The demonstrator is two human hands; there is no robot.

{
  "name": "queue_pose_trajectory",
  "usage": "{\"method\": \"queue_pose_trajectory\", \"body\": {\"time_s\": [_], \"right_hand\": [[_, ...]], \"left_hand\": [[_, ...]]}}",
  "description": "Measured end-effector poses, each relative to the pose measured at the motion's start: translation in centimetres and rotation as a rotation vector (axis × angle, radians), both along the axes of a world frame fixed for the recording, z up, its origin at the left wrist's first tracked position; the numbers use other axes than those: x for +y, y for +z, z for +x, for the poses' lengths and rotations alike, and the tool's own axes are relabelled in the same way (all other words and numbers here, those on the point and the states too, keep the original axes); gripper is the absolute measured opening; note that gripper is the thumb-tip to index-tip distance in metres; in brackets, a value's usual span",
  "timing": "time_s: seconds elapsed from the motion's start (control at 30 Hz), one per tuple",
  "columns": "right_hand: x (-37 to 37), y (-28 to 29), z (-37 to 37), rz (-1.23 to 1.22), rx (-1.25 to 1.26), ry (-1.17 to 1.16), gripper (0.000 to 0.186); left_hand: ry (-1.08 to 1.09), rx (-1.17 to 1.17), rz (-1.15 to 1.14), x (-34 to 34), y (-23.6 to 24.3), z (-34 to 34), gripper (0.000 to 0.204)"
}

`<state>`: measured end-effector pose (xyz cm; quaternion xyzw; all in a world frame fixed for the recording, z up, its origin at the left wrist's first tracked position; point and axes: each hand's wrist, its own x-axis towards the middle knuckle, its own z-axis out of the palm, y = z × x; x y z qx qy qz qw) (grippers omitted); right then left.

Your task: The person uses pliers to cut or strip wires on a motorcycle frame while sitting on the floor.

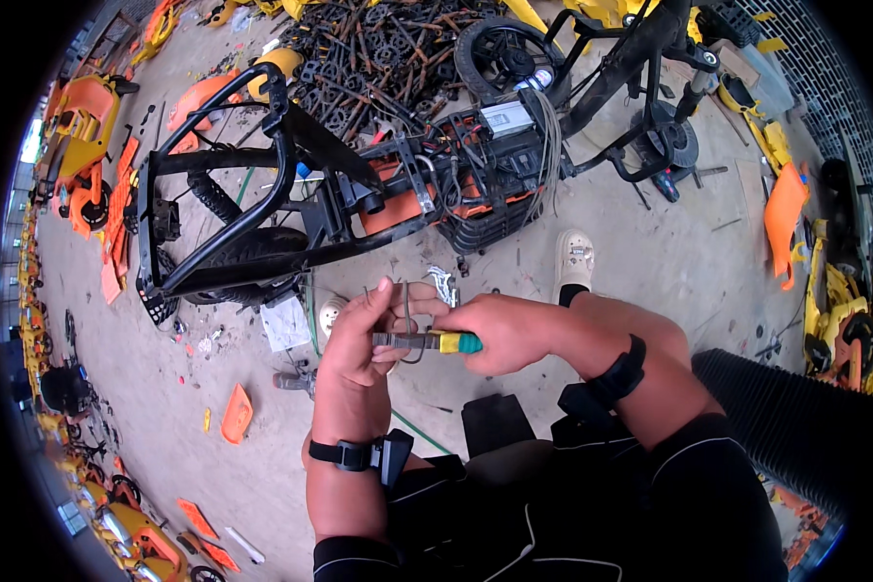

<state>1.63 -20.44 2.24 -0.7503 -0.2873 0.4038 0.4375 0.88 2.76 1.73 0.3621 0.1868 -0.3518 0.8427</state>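
My right hand [502, 332] is closed round the yellow-and-green handle of what look like pliers [404, 340], the dark metal head pointing left. The pliers' head reaches across the palm side of my left hand [364, 328]. A thin grey cable [406, 303] rises between the fingers of my left hand, which are curled round it, and it bends in a loop below the pliers. Whether the jaws grip the cable I cannot make out. Just beyond my hands stands a black scooter frame [296, 165] with a battery and controller unit [507, 118] and bundled wires [550, 131].
A heap of rusty metal parts [369, 68] and a loose wheel [504, 63] lie behind the frame. Orange panels [237, 415] and a power tool [293, 382] rest on the floor at left. A ribbed black hose-like object [766, 407] is at my right. Another drill [665, 184] lies far right.
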Motion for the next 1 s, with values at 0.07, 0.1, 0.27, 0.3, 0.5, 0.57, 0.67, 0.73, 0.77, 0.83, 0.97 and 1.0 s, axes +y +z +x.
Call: {"method": "queue_pose_trajectory", "body": {"time_s": [0.07, 0.1, 0.27, 0.3, 0.5, 0.57, 0.67, 0.73, 0.77, 0.83, 0.97, 1.0], "right_hand": [[0.2, -0.5, -0.7, -0.014, 0.036, 0.003, 0.028], [0.4, -0.5, -0.9, -0.021, 0.053, 0.006, 0.028], [0.5, 0.5, -1.3, 0.025, 0.207, -0.081, 0.029], [0.5, 0.0, -1.4, 0.06, 0.192, -0.078, 0.03], [0.6, 2.2, -0.9, -0.14, 0.152, -0.05, 0.027], [0.6, 2.4, -0.6, -0.193, 0.06, -0.009, 0.028], [0.5, 1.1, -0.5, -0.175, -0.092, 0.019, 0.032], [0.0, 0.4, -1.0, -0.088, -0.237, 0.077, 0.035], [0.1, 0.5, -1.6, -0.018, -0.332, 0.137, 0.036], [1.1, 1.1, -3.3, 0.099, -0.36, 0.195, 0.037], [0.3, 0.8, -2.4, 0.088, -0.176, 0.062, 0.037], [-0.7, 0.1, -0.7, 0.041, -0.148, -0.004, 0.036]], "left_hand": [[-0.053, -0.124, 0.002, 0.4, -1.0, -0.4, 0.041], [-0.079, -0.187, 0.003, 0.5, -1.3, -0.6, 0.038], [0.13, -0.109, -0.045, -0.1, -2.7, -0.7, 0.028], [0.153, -0.112, -0.055, -0.2, -2.9, -0.8, 0.028], [0.238, -0.039, -0.007, -1.2, -3.1, -1.2, 0.027], [0.245, -0.006, 0.006, -1.5, -3.0, -1.1, 0.027], [0.238, 0.009, 0.029, -1.6, -2.9, -0.9, 0.026], [0.304, 0.053, 0.025, -1.4, -3.3, -0.3, 0.025], [0.383, 0.095, 0.016, -0.5, -4.0, 0.3, 0.024], [0.532, 0.132, 0.011, 2.3, -5.2, 2.1, 0.025], [0.346, -0.073, -0.02, 2.2, -1.3, 2.3, 0.024], [0.353, -0.06, 0.033, 1.9, -1.5, 2.2, 0.025]]}}
